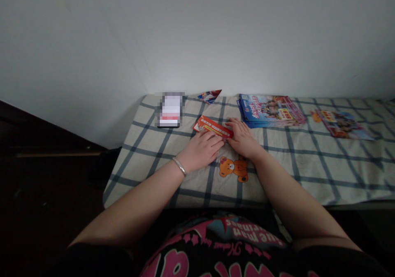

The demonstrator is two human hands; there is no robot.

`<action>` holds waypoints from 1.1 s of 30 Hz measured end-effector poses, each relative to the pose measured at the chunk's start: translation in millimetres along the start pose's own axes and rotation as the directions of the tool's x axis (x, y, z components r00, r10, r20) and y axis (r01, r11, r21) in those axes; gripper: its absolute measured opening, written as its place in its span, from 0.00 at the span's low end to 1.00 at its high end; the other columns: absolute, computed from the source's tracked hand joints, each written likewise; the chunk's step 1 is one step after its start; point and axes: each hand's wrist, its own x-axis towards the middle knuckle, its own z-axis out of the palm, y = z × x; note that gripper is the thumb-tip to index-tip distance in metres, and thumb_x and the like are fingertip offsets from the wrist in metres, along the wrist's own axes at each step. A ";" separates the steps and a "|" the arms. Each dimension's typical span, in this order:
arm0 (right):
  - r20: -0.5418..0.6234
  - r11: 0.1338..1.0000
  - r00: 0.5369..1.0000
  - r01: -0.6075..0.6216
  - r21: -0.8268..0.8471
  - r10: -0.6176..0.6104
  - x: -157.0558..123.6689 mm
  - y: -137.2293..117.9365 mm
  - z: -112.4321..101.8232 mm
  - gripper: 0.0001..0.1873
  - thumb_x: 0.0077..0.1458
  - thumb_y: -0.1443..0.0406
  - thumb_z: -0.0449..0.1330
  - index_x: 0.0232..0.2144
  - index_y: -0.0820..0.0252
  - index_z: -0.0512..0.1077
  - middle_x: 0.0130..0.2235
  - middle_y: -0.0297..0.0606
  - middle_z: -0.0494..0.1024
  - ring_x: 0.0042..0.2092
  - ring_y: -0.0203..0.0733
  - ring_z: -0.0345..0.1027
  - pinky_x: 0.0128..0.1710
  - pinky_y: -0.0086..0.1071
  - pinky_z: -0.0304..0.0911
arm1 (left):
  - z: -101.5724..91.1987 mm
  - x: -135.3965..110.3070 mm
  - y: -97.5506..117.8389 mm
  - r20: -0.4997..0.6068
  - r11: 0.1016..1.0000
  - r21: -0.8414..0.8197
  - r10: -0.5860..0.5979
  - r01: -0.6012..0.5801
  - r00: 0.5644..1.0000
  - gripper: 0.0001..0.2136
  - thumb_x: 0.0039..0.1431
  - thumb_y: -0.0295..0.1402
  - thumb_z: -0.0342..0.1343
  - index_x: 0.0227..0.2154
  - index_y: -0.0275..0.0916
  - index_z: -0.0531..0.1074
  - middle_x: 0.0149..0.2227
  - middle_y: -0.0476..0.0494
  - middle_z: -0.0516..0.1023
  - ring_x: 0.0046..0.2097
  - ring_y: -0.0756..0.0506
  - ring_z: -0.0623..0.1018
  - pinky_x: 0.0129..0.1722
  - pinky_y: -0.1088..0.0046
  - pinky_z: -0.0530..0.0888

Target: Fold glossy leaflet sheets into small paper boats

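A folded red and orange paper strip (212,126) lies on a checked cloth (308,161) that covers the surface in front of me. My left hand (200,149), with a silver bracelet at the wrist, rests flat with its fingers stretched out onto the strip's near edge. My right hand (243,138) lies flat beside it, fingers pressing the strip's right end. Neither hand grips anything.
A blurred phone-like object (170,110) lies at the back left. A small folded paper shape (210,96) sits by the wall. A stack of blue leaflets (269,110) and a single leaflet (342,124) lie to the right. A bear print (233,168) marks the cloth.
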 end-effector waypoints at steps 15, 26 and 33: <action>-0.014 0.999 1.000 0.018 0.032 -0.018 -1.1 0.1 -0.1 0.26 0.54 0.67 0.53 0.56 0.61 0.63 0.65 0.51 0.61 0.68 0.53 0.50 0.65 0.56 0.47 | -13.9 -7.4 -4.4 0.086 0.996 -0.046 -0.068 0.072 0.994 0.13 0.63 0.30 0.51 0.48 0.39 0.74 0.50 0.45 0.78 0.51 0.42 0.73 0.49 0.62 0.71; -0.024 0.998 0.999 0.039 0.044 -0.038 -1.7 5.3 0.3 0.26 0.53 0.68 0.54 0.56 0.61 0.66 0.65 0.49 0.62 0.68 0.53 0.50 0.66 0.56 0.47 | -9.2 -17.1 -18.1 0.040 0.993 -0.103 -0.055 0.059 0.998 0.09 0.63 0.27 0.51 0.42 0.37 0.75 0.48 0.44 0.77 0.50 0.43 0.73 0.51 0.63 0.72; -0.134 0.992 0.991 0.031 0.120 -0.014 3.3 15.0 -3.0 0.23 0.52 0.70 0.52 0.50 0.61 0.73 0.56 0.47 0.73 0.60 0.51 0.63 0.62 0.52 0.57 | -5.4 -17.8 -20.0 0.023 0.992 -0.097 -0.083 0.085 0.996 0.11 0.62 0.28 0.52 0.47 0.37 0.72 0.47 0.42 0.76 0.50 0.43 0.72 0.51 0.62 0.71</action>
